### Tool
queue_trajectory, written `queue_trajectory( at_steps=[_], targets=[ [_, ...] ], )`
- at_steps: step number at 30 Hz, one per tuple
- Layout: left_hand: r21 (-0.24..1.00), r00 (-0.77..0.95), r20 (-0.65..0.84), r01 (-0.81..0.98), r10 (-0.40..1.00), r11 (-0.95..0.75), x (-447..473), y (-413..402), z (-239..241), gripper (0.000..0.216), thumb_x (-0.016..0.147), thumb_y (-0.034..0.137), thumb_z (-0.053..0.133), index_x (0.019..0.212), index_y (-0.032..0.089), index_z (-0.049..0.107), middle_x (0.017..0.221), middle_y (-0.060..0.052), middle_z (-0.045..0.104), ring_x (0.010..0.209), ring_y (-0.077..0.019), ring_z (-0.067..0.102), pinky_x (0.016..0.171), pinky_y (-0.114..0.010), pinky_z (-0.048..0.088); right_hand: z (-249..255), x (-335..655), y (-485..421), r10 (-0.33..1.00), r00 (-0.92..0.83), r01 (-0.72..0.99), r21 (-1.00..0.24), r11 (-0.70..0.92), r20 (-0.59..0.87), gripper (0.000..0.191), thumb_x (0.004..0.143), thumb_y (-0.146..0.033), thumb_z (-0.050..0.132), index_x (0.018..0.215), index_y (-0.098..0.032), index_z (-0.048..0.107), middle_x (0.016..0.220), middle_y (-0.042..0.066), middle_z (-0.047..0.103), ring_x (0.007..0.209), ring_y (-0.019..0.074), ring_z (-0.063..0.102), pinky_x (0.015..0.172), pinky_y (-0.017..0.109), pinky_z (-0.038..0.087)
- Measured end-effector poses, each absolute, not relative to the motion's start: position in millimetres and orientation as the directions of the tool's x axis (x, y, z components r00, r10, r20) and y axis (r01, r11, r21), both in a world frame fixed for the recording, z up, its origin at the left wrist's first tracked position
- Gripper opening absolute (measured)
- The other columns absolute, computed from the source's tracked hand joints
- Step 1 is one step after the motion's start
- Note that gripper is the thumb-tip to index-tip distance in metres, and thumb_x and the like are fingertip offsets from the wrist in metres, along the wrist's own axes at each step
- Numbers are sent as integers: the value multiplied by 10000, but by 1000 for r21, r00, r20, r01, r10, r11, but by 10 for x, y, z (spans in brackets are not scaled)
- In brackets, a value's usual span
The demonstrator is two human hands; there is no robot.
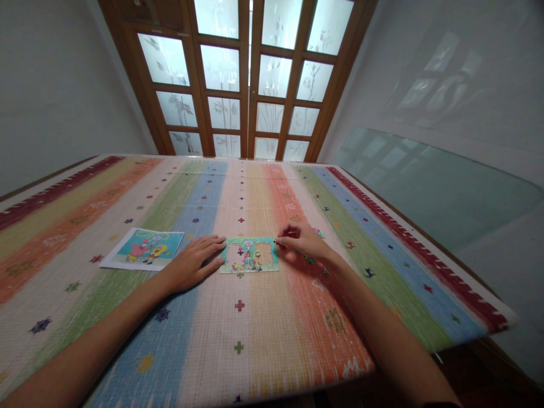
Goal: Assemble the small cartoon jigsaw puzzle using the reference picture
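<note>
A small, partly assembled cardboard jigsaw puzzle (250,255) with a teal border lies flat on the striped, multicoloured woven table covering (238,340), between the two hands. The left hand (191,263) rests open and flat — fingertips touching the puzzle's left edge. The right hand (301,241) pinches something tiny at the puzzle's upper right corner — too small to identify. A printed cartoon reference picture (144,249) lies just left.

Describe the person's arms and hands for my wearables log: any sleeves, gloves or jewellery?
Both forearms are bare as far as the frame shows. The left hand and right hand wear no gloves; no rings, watch or bracelets can be seen. Nails look short and unpainted.
</note>
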State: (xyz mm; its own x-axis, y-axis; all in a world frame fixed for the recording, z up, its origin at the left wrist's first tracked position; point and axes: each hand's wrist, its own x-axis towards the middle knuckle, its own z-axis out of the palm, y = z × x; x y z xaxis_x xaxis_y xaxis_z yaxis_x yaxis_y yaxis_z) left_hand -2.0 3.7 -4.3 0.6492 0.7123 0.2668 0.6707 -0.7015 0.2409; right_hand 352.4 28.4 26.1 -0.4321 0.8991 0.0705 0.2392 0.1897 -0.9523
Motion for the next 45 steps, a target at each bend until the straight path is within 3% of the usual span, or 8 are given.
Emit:
queue_trajectory(
  at_steps=[4, 10, 19, 22, 30, 36, 45],
  targets=[
    [242, 647, 264, 673, 715, -699, -16, 33, -40, 495, 1066, 534, 368, 1337, 195, 606, 1444, -125, 611, 1375, -279, 524, 1174, -509, 363, 198, 3351, 216, 886, -464, 242, -962, 128, 1, 241, 794, -353, 755, 820, -184, 585, 789, 52, 664, 633, 148, 602, 592, 271, 486],
    [246, 646, 274, 669, 712, -702, 2, 27, -26, 480, 1065, 531, 372, 1337, 208, 602, 1444, -120, 612, 1374, -272, 525, 1168, -502, 373, 201, 3194, 141, 880, -472, 243, -953, 180, 46, 115, 859, -252, 708, 945, -189, 664, 858, 52, 672, 754, 159, 612, 706, 288, 503],
    [238, 653, 283, 662, 703, -711, 5, 25, -25, 478, 1068, 517, 369, 1323, 191, 609, 1438, -125, 614, 1366, -275, 530, 1169, -500, 373, 91, 3127, 115, 866, -500, 166, -984, 60, -32, 129, 843, -262, 697, 915, -156, 697, 802, 71, 701, 701, 164, 646, 714, 300, 523],
    [239, 648, 284, 666, 707, -707, 4, 25, -27, 465, 1065, 516, 378, 1327, 207, 608, 1444, -116, 611, 1367, -271, 529, 1166, -491, 378, 105, 3114, 109, 872, -490, 223, -969, 108, -15, 103, 832, -223, 696, 899, -151, 725, 813, 77, 713, 694, 164, 641, 674, 282, 498],
    [251, 645, 272, 669, 714, -700, 12, 17, -11, 481, 1062, 520, 373, 1349, 213, 608, 1439, -115, 615, 1375, -285, 520, 1174, -504, 363, 177, 3064, 62, 872, -490, 421, -873, 246, 10, 81, 852, -165, 708, 880, -178, 783, 879, 55, 734, 785, 173, 637, 747, 290, 481],
    [264, 644, 269, 666, 716, -698, 18, 16, -1, 479, 1057, 524, 378, 1343, 216, 607, 1444, -116, 612, 1373, -290, 521, 1171, -513, 365, 240, 3027, 23, 856, -498, 553, -710, 436, 137, 148, 829, -61, 704, 834, -189, 779, 843, 42, 674, 809, 178, 596, 779, 304, 444],
    [250, 645, 268, 671, 716, -698, 18, 11, -8, 507, 1067, 541, 348, 1339, 197, 603, 1444, -124, 610, 1379, -278, 516, 1178, -505, 356, 246, 3003, -13, 857, -493, 606, -649, 461, 149, 95, 843, -68, 762, 813, -156, 740, 843, 39, 610, 826, 167, 570, 790, 292, 419]
  ],
)
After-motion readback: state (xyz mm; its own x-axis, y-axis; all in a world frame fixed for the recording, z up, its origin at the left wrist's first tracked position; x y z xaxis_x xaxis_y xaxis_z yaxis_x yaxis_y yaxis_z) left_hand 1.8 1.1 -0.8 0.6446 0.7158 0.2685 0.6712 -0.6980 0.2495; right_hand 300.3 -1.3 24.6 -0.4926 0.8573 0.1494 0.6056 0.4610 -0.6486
